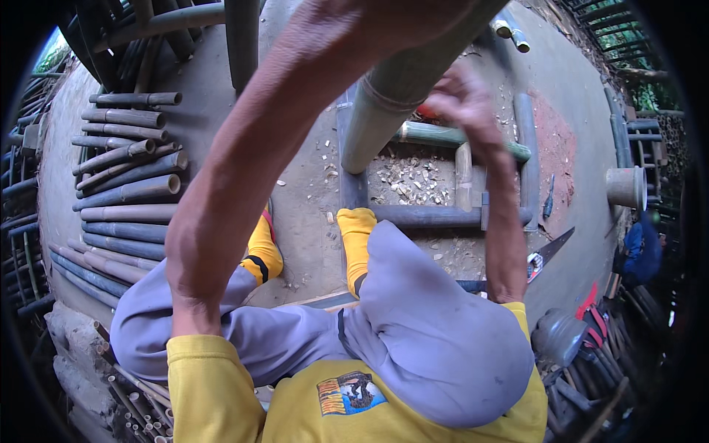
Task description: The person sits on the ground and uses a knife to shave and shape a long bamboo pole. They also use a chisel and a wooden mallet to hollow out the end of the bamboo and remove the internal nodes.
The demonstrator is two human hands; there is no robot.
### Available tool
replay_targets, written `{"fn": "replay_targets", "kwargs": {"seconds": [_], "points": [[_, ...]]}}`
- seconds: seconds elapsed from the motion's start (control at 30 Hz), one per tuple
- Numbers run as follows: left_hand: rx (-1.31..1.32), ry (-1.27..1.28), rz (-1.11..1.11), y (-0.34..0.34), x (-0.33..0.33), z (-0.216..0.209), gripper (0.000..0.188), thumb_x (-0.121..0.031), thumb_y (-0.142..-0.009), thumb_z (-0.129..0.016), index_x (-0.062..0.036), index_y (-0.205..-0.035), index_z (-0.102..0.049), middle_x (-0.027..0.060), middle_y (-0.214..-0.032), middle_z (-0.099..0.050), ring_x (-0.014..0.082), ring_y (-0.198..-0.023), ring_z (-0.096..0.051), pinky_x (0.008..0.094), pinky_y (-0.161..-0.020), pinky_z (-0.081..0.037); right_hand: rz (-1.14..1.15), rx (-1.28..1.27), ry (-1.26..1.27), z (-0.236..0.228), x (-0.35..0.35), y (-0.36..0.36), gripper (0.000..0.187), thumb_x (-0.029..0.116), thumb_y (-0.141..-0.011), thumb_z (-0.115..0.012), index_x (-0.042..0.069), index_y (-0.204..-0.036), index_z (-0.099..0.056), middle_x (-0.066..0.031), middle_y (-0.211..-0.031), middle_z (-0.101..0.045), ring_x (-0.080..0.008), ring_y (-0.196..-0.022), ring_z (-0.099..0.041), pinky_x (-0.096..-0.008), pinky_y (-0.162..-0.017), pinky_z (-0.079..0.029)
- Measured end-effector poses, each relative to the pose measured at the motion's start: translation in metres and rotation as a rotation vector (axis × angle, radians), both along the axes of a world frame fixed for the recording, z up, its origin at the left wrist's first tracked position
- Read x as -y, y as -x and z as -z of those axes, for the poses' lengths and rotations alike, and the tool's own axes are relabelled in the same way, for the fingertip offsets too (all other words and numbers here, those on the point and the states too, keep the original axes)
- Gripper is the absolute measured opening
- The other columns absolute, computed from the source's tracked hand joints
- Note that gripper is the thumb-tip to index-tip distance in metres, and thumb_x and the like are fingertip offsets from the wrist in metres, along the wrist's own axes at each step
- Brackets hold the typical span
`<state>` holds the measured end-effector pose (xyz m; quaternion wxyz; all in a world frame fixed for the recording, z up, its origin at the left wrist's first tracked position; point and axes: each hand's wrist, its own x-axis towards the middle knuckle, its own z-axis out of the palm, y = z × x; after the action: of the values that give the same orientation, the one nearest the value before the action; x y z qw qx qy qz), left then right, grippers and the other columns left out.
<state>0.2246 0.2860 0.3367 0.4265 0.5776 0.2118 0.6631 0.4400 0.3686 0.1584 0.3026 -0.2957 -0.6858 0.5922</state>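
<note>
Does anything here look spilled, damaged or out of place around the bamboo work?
Pale wood chips lie scattered on the ground inside the bamboo frame, below the thick bamboo pole near the right hand. A handsaw lies loose on the ground nearby. Nothing looks broken.

1. A bamboo frame (436, 214) is laid on the ground ahead of the feet.
2. Cut poles (125, 192) are stacked to its left.
3. A saw (550, 251) is placed to its right.

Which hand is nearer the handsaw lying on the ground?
Right. The right hand is raised beside the thick bamboo pole, above the handsaw; the left hand is out of view.
</note>
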Motion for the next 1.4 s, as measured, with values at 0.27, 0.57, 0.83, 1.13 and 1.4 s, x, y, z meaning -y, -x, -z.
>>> {"fn": "replay_targets", "kwargs": {"seconds": [0.27, 0.57, 0.83, 1.13, 1.4], "points": [[-0.216, 0.133, -0.035, 0.001, 0.01, -0.005, 0.087, -0.033, -0.064, -0.087, 0.0075, -0.126, -0.041, 0.0159, -0.096, -0.067, 0.0229, -0.086, -0.067, 0.0345, -0.078, -0.055, -0.151, -0.205, -0.664, -0.219, 0.004, 0.002, 0.05, 0.016, -0.087, -0.063, 0.001, -0.132, -0.048, -0.0117, -0.113, -0.063, -0.0223, -0.093, -0.066, -0.033, -0.082, -0.056], [-0.345, 0.07, -0.286, -0.002, 0.014, 0.127, 0.092, -0.048, -0.048, -0.093, -0.0011, -0.119, -0.058, 0.0169, -0.105, -0.066, 0.0278, -0.099, -0.065, 0.0388, -0.094, -0.05, -0.93, 0.105, -0.724, -0.172, 0.114, 0.048, 0.052, 0.013, -0.081, -0.067, -0.001, -0.129, -0.05, -0.0121, -0.109, -0.065, -0.0229, -0.09, -0.067, -0.0336, -0.08, -0.057], [-0.4, 0.252, -0.09, -0.019, 0.014, 0.127, 0.079, -0.022, -0.051, -0.086, 0.0014, -0.12, -0.056, 0.013, -0.103, -0.067, 0.0216, -0.093, -0.065, 0.0336, -0.089, -0.052, -0.864, 0.128, -0.768, -0.163, 0.155, 0.036, 0.055, 0.011, -0.076, -0.07, -0.002, -0.126, -0.051, -0.0125, -0.105, -0.066, -0.0235, -0.087, -0.068, -0.0342, -0.077, -0.058], [-0.38, 0.249, -0.114, -0.001, 0.02, 0.152, 0.111, -0.038, -0.048, -0.092, -0.0088, -0.142, -0.041, 0.0173, -0.129, -0.057, 0.0283, -0.12, -0.055, 0.0409, -0.108, -0.04, 0.039, -0.271, -0.636, -0.201, 0.06, 0.047, 0.058, 0.008, -0.069, -0.074, -0.003, -0.122, -0.053, -0.013, -0.1, -0.067, -0.0241, -0.084, -0.069, -0.0348, -0.075, -0.058], [-0.438, 0.336, -0.295, -0.026, 0.026, 0.15, 0.072, -0.029, -0.056, -0.086, 0.0019, -0.113, -0.057, 0.0131, -0.101, -0.067, 0.0228, -0.09, -0.066, 0.0348, -0.086, -0.053, 0.169, -0.38, -0.622, -0.164, 0.07, 0.078, 0.061, 0.005, -0.064, -0.078, -0.004, -0.119, -0.055, -0.0134, -0.096, -0.068, -0.0247, -0.081, -0.07, -0.0353, -0.073, -0.059]]}}
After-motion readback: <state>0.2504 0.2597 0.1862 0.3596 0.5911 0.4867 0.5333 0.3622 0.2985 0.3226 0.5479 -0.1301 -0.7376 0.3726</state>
